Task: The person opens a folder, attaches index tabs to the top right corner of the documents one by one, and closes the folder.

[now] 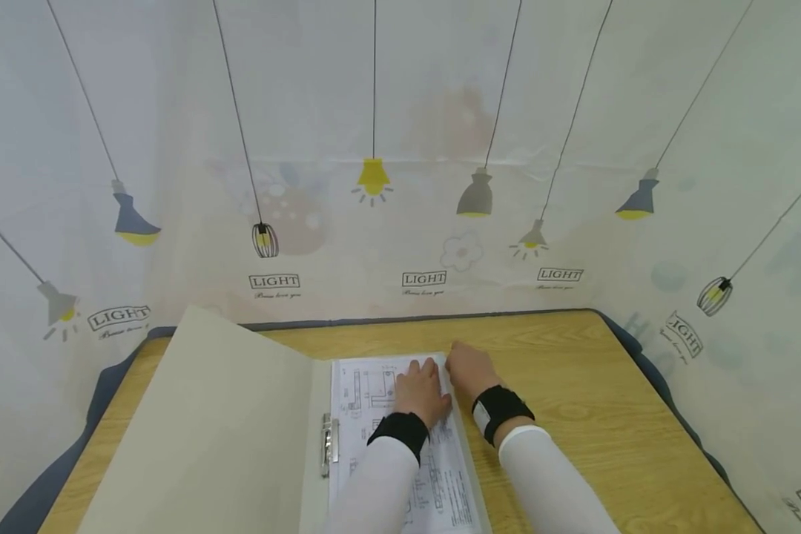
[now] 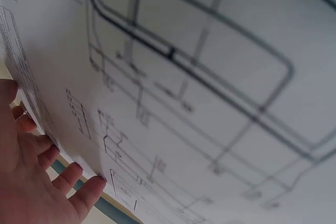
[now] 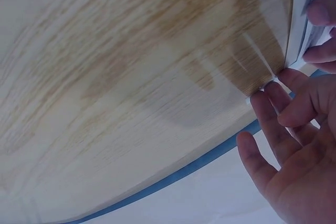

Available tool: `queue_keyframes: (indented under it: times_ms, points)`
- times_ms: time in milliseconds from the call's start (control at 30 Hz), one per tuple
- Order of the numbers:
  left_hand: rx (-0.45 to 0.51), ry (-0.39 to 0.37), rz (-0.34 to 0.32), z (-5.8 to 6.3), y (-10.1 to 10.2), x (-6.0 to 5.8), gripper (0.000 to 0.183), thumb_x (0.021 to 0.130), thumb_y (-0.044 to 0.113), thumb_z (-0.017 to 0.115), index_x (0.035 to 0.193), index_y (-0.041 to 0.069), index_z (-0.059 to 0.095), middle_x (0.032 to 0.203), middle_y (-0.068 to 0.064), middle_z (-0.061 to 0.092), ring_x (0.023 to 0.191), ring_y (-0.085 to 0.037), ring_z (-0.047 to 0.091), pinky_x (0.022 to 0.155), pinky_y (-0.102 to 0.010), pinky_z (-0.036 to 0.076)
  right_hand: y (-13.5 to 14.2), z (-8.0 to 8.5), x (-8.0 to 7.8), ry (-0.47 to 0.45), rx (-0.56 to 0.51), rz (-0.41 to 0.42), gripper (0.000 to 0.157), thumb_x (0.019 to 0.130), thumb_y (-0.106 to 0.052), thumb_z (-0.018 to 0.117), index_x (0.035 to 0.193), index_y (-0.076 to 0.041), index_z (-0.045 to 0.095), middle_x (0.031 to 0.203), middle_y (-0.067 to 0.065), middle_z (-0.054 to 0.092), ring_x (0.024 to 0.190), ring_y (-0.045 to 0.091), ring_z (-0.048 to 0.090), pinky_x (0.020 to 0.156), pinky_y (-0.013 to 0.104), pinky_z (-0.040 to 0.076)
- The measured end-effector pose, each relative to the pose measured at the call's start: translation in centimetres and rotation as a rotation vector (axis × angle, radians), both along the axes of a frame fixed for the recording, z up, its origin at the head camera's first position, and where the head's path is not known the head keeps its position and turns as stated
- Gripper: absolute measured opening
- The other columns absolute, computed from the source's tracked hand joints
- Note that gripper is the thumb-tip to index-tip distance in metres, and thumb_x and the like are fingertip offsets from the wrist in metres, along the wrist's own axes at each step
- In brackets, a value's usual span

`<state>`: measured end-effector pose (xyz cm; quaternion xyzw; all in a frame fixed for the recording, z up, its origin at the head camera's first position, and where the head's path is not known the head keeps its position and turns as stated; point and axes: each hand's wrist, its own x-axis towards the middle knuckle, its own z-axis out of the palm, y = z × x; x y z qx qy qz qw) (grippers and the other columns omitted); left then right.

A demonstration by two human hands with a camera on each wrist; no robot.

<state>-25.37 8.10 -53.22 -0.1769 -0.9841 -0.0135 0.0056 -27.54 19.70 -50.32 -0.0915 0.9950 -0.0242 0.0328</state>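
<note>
One pale wall covering (image 1: 320, 81), printed with pendant lamps (image 1: 374, 176) and LIGHT labels (image 1: 423, 279), surrounds the far side and both flanks of a wood-grain tabletop (image 1: 574, 400) edged in dark blue. At the near middle of that tabletop is a cream file folder (image 1: 207, 430), spread wide with its cover turned out to the left. A sheet of technical drawings (image 1: 367, 371) lies in the folder's right half. Two white sleeves (image 1: 374, 489) reach in from below. The left hand (image 1: 422, 393) rests on the upper part of the sheet, fingers spread and grasping nothing. Just beside the folder's upper right corner, the right hand (image 1: 472, 368) has its fingers loosely bent, tips on the tabletop, clasping nothing that shows. Black wristbands (image 1: 400, 432) circle both wrists. Smallest is the metal clip (image 1: 330, 445), on the folder's spine side, left of the drawings.
</note>
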Motion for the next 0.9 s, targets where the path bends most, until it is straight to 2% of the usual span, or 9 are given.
queue_keyframes:
  times_ms: [100, 233, 400, 633, 767, 900]
  points:
    - [0.011, 0.002, 0.01, 0.1, -0.4, 0.1, 0.06, 0.086, 0.055, 0.058, 0.129, 0.013, 0.055, 0.118, 0.001, 0.052, 0.103, -0.019, 0.047, 0.082, -0.039, 0.049, -0.2, -0.1, 0.1, -0.013, -0.011, 0.003, 0.019, 0.091, -0.003, 0.057, 0.081, -0.007, 0.072, 0.107, 0.01, 0.061, 0.087, 0.024, 0.062, 0.075, 0.042, 0.054]
    - [0.03, -0.006, 0.009, 0.1, -0.9, 0.0, 0.06, 0.086, 0.054, 0.057, 0.128, 0.011, 0.054, 0.119, 0.0, 0.052, 0.103, -0.019, 0.047, 0.083, -0.04, 0.048, -0.5, 0.0, 0.1, -0.011, -0.022, 0.004, 0.021, 0.092, -0.002, 0.054, 0.083, -0.006, 0.073, 0.11, 0.011, 0.061, 0.092, 0.026, 0.062, 0.077, 0.043, 0.053]
    - [0.052, -0.026, 0.044, 0.2, -1.9, -0.3, 0.063, 0.085, 0.056, 0.058, 0.127, 0.009, 0.055, 0.122, -0.002, 0.053, 0.107, -0.021, 0.049, 0.086, -0.041, 0.048, -0.5, 0.1, 0.0, 0.005, -0.019, 0.03, 0.02, 0.091, -0.001, 0.055, 0.083, -0.006, 0.073, 0.111, 0.013, 0.061, 0.093, 0.028, 0.063, 0.076, 0.042, 0.054]
    - [0.04, -0.05, 0.009, 1.4, -3.5, -0.1, 0.06, 0.089, 0.053, 0.055, 0.126, 0.005, 0.057, 0.12, -0.005, 0.055, 0.104, -0.023, 0.051, 0.083, -0.041, 0.05, -0.1, 0.2, 0.1, -0.009, -0.04, 0.009, 0.022, 0.09, 0.001, 0.056, 0.075, -0.008, 0.07, 0.111, 0.011, 0.063, 0.086, 0.019, 0.06, 0.076, 0.037, 0.053]
    - [0.055, -0.089, -0.011, 1.9, -4.2, 0.1, 0.06, 0.089, 0.05, 0.059, 0.127, 0.003, 0.056, 0.123, -0.007, 0.054, 0.105, -0.023, 0.05, 0.086, -0.041, 0.049, 0.2, 0.1, 0.0, -0.013, -0.025, 0.014, 0.022, 0.091, -0.001, 0.055, 0.08, -0.007, 0.073, 0.11, 0.011, 0.064, 0.084, 0.017, 0.059, 0.077, 0.037, 0.053]
    - [0.044, -0.099, -0.023, 1.4, -4.7, 0.0, 0.067, 0.086, 0.053, 0.061, 0.132, 0.004, 0.052, 0.13, -0.006, 0.051, 0.112, -0.024, 0.048, 0.089, -0.041, 0.049, 0.3, -0.1, -0.2, -0.008, -0.035, 0.01, 0.022, 0.094, -0.006, 0.052, 0.096, -0.009, 0.074, 0.107, 0.009, 0.066, 0.09, 0.019, 0.062, 0.082, 0.038, 0.052]
